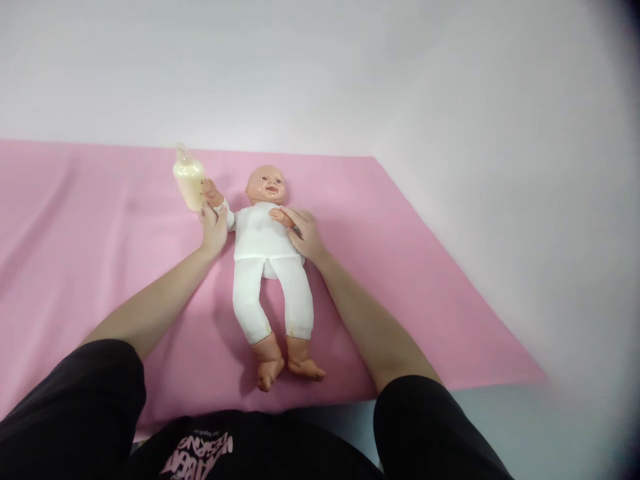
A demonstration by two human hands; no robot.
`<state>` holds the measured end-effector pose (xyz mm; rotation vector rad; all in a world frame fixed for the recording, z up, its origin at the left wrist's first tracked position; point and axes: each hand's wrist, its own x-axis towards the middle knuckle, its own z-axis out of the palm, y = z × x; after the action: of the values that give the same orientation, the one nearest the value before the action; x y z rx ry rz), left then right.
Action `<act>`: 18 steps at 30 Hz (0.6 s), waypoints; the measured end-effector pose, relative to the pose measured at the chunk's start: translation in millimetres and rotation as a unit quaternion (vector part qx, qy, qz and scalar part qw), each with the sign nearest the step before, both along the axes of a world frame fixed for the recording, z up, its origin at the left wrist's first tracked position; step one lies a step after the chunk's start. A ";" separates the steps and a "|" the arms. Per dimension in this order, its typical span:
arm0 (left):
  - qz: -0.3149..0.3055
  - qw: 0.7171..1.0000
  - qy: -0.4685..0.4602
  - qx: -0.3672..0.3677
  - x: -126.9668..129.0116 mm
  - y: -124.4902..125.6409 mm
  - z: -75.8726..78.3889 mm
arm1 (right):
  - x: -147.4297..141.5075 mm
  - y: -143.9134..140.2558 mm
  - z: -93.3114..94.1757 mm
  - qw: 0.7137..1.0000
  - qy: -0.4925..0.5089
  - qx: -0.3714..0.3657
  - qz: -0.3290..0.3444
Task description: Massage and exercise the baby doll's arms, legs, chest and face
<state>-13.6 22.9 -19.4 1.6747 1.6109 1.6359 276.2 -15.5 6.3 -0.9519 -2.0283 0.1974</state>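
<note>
A baby doll (267, 230) in a white top and white trousers lies on its back on the pink sheet (415, 307), its bald head toward the far edge and bare feet toward me. My left hand (215, 230) is closed around the doll's sleeved arm on the left, just below its small hand. Touching that doll hand is a feeding bottle (189, 179) of pale yellow milk, teat end up and leaning left; whether my fingertips also touch it, I cannot tell. My right hand (306, 235) is wrapped around the doll's other forearm, bent over its chest.
Behind the sheet's far edge and along its right side runs a plain pale wall or surface (475, 167). Soft creases run through the sheet on the left. My black shirt (240, 447) is against the near edge.
</note>
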 end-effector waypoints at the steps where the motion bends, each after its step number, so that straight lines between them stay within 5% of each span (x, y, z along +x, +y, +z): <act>1: -0.018 0.999 0.034 0.008 1.8 -2.2 2.0 | 0.0 0.0 0.1 1.000 -0.004 0.003 -0.002; 6: -0.136 0.969 0.207 0.022 15.7 -15.5 15.1 | 0.6 1.0 0.4 1.000 -0.018 0.018 -0.004; 9: -0.156 0.959 0.234 0.027 18.7 -18.3 18.5 | 0.8 1.5 0.5 1.000 -0.021 0.018 -0.003; 14: -0.147 0.973 0.170 0.059 16.2 -17.1 15.8 | 1.7 2.7 -4.0 1.000 0.003 0.003 -0.008; 18: -0.133 0.989 -0.001 0.071 13.3 -11.6 9.5 | 3.7 4.9 -10.3 0.995 0.095 -0.008 -0.037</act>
<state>-0.3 11.3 -9.8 1.8634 1.2314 1.6464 280.0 -10.6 -4.0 -0.9792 -1.8160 0.2554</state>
